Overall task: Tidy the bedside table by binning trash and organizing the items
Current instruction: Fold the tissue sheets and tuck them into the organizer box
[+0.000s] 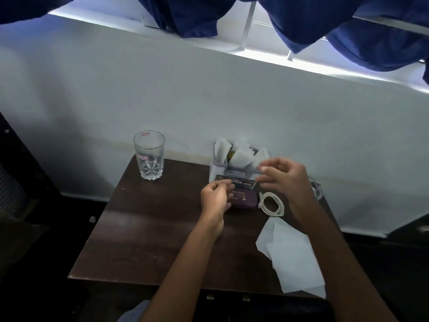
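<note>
A flat printed packet [243, 182] lies level in front of a small grey holder [217, 169] stuffed with crumpled white tissues [241, 155]. My left hand [214, 199] has curled fingers and pinches the packet's left end. My right hand [286, 180], blurred, hovers by the packet's right end with loosely spread fingers and holds nothing. Below the packet a purple case [247, 199] lies on the dark wooden table [151, 228], partly hidden by my left hand. Beside the case is a coiled white cable [274, 204].
An empty drinking glass [149, 156] stands at the table's back left corner. Loose white paper sheets [293, 256] lie at the front right, overhanging the edge. A second glass [316, 189] shows partly behind my right wrist. A white wall runs behind the table.
</note>
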`<state>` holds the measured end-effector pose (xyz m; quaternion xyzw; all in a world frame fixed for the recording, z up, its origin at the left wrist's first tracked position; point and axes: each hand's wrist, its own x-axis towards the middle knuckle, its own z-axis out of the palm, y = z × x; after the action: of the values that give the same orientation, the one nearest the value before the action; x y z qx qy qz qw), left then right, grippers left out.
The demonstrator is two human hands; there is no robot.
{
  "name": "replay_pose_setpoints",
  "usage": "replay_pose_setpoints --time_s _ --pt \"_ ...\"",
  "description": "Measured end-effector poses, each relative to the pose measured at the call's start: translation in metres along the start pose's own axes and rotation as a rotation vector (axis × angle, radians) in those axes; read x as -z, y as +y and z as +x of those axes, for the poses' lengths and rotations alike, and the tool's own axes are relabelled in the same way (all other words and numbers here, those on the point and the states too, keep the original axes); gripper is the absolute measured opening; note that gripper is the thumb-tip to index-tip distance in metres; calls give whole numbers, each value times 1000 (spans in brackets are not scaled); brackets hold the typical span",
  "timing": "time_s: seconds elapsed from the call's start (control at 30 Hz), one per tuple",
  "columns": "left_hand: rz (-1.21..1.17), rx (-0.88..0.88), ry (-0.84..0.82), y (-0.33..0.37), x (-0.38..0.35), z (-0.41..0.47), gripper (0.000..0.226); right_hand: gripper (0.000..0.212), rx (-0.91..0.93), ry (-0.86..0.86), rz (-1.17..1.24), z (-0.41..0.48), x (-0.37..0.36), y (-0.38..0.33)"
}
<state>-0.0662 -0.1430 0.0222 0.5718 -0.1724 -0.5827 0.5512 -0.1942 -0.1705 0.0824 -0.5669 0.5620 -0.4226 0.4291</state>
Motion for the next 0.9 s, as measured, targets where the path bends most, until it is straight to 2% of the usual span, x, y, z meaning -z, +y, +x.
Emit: replay_pose_setpoints --time_s 0.2,0.27,0.37,0.5,0.57,0.77,0.9 --pt "228 16 -153 -18 -21 -10 25 13 -206 277 34 -34 72 60" --pt "296 27 -192 -25 -27 -12 25 13 -253 310 -8 -33 83 77" --pt "405 38 -240 -34 -35 -16 22 16 -266 223 -177 -28 94 97" --pt "504 42 -282 -46 -47 -18 19 8 -257 -136 -614 -23 98 118" --pt "568 44 -320 -50 -51 -19 18 12 -279 -241 -733 -22 98 125" --pt "786 61 -419 -62 -55 -19 19 17 -279 -250 -768 -19 99 126" --pt "788 62 -416 -65 -54 -17 16 14 -279 -230 -715 -18 104 125"
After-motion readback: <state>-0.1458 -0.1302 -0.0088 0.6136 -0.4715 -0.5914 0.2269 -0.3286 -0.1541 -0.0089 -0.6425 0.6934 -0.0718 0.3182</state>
